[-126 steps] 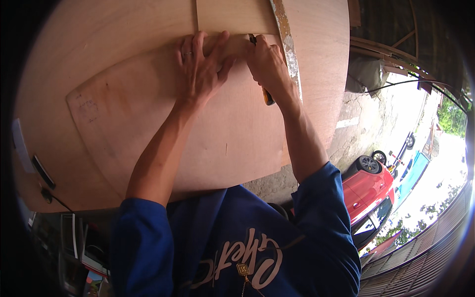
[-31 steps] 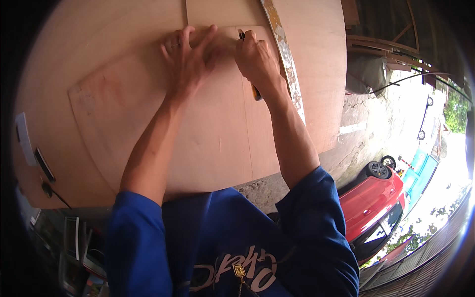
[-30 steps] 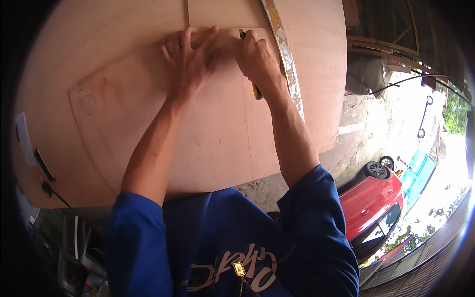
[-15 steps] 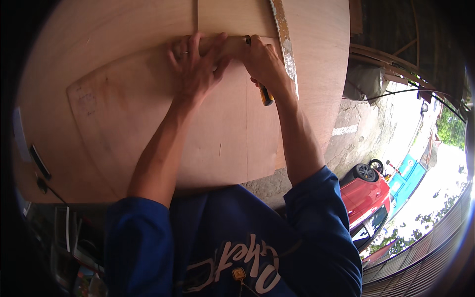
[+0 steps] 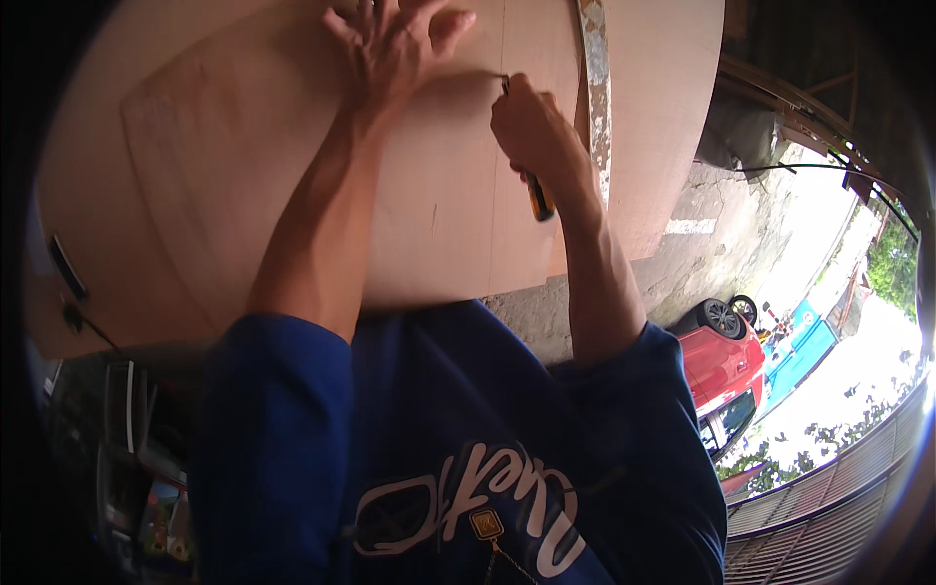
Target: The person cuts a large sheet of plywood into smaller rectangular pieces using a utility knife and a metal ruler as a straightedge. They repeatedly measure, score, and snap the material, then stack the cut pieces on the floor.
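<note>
One knife (image 5: 534,195) in right hand (image 5: 531,132), probably on plywood (image 5: 244,195)

The person wears a royal-blue short-sleeved shirt (image 5: 439,439), its sleeves ending above the elbows at 7 and 5 o'clock, white curly lettering and a small yellow emblem across the chest; forearms bare.

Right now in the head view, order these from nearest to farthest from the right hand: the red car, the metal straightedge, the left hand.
1. Metal straightedge: just right of the right hand.
2. Left hand: up and to the left, flat on the plywood sheet.
3. Red car: far lower right, on the ground beyond the sheet.
</note>
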### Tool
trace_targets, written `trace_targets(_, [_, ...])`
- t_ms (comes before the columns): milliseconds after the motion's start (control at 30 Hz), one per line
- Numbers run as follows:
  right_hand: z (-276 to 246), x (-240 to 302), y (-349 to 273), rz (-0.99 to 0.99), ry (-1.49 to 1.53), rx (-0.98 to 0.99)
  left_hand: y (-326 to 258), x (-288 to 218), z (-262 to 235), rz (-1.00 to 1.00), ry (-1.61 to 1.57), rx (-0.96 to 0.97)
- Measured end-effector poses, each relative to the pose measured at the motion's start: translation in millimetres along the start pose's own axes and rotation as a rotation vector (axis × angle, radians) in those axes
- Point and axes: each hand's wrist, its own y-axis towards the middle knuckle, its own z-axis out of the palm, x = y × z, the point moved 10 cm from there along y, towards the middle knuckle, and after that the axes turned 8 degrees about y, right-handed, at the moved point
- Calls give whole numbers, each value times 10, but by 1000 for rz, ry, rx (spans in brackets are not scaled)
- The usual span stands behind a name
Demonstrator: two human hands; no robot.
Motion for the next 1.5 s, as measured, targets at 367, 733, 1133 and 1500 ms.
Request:
trace_targets(367, [1377,-1617,-1719,7,-10,48,-35,28,161,55,127,-30])
trace_targets(733, [1278,-2118,-2307,59,350,-269,-61,35,175,113,80,-79])
trace_targets(1133, [-542,350,664,-244,253,-223,9,-9,191,159,32,27])
trace_targets(1500, [-589,548,685,-204,125,-152,25,-43,80,152,88,30])
